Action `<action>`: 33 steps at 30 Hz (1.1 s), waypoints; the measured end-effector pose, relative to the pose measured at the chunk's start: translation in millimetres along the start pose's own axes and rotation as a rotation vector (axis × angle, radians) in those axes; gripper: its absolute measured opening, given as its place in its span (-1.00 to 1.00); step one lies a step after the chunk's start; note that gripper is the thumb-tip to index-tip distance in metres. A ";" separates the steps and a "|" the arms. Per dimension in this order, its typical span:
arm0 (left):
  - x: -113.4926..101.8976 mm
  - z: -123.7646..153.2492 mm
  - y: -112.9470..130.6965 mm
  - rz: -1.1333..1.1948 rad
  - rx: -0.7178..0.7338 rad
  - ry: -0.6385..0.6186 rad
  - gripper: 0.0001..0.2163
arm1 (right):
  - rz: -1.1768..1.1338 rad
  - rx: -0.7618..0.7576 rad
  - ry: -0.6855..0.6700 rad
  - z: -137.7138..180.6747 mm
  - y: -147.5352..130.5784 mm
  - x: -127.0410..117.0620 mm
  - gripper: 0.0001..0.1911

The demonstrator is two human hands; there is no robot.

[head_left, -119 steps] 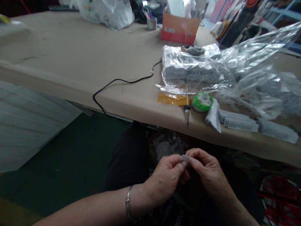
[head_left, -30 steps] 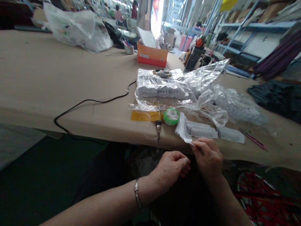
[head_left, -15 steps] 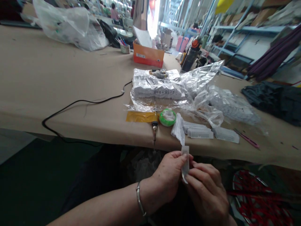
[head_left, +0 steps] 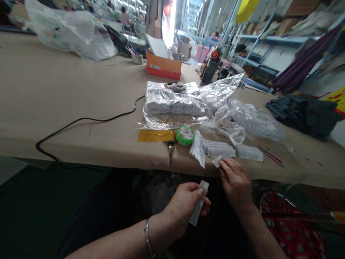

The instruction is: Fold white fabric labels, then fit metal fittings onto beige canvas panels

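Note:
My left hand (head_left: pixel 185 199), below the table edge, pinches a narrow white label strip (head_left: pixel 199 207) between thumb and fingers. At the table's front edge, the fingers of my right hand (head_left: pixel 237 180) are closed on another white label (head_left: pixel 219 159). Just behind it lie printed labels in overlapping rows (head_left: pixel 219 149), with a fanned stack of labels (head_left: pixel 198 149) to their left and a further label pile (head_left: pixel 249 152) to the right. A green round container (head_left: pixel 185 135) with whitish filling stands beside the fanned stack.
A pointed metal-tipped tool (head_left: pixel 170 151) pokes over the table edge near yellow tape (head_left: pixel 155 135). A black cord (head_left: pixel 81 119) crosses the left. Behind are plastic-wrapped white bundles (head_left: pixel 172 104) and an orange box (head_left: pixel 163 68). Pink tweezers (head_left: pixel 273 157) lie on the right.
My hands have come apart. My right hand has moved up to the labels at the table edge and grips one. My left hand has lowered slightly, its strip now more tilted.

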State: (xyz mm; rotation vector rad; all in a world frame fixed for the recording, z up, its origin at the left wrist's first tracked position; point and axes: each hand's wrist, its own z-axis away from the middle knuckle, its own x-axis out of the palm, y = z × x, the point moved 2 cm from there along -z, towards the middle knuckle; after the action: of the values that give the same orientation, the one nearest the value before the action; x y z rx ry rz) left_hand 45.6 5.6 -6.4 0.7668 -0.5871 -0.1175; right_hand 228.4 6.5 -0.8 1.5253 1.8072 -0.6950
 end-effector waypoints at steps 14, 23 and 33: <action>8.9 8.2 16.4 0.355 -0.012 -0.106 -0.91 | -0.499 -0.265 -0.107 26.1 -62.1 -41.0 -0.76; 5.7 3.9 2.2 0.362 -0.011 -0.091 -0.83 | -0.524 -0.297 -0.147 32.7 -68.3 -42.1 -0.79; 5.2 1.7 5.0 0.258 -0.034 0.005 -0.84 | -0.501 -0.240 -0.133 24.3 -49.8 -43.4 -0.74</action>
State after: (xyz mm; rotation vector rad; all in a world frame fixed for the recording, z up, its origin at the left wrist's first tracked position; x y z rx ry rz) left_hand 48.5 6.6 0.4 0.6529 -0.6723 0.1115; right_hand 187.3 -48.1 16.1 0.8542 2.0999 -0.7551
